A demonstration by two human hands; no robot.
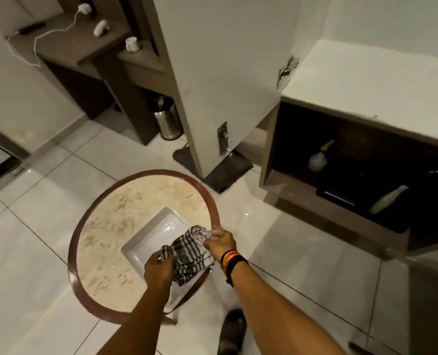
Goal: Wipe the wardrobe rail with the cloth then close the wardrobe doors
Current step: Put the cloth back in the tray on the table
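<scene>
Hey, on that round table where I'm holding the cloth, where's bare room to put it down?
The round table is bare on its far and left parts, between the wooden rim and the white square tray. The near right side is crowded: the left hand and right hand hold the checked cloth over the tray there.

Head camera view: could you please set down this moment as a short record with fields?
cloth: checked cloth, bunched, held over the tray
left hand: left hand grips the cloth's near end
right hand: right hand grips its far end; bands on the wrist
tray: white square tray on the round table
wardrobe door: white door stands open
rail: not in view
lower shelf: spray bottle inside the dark compartment
floor: metal bin by the desk
</scene>
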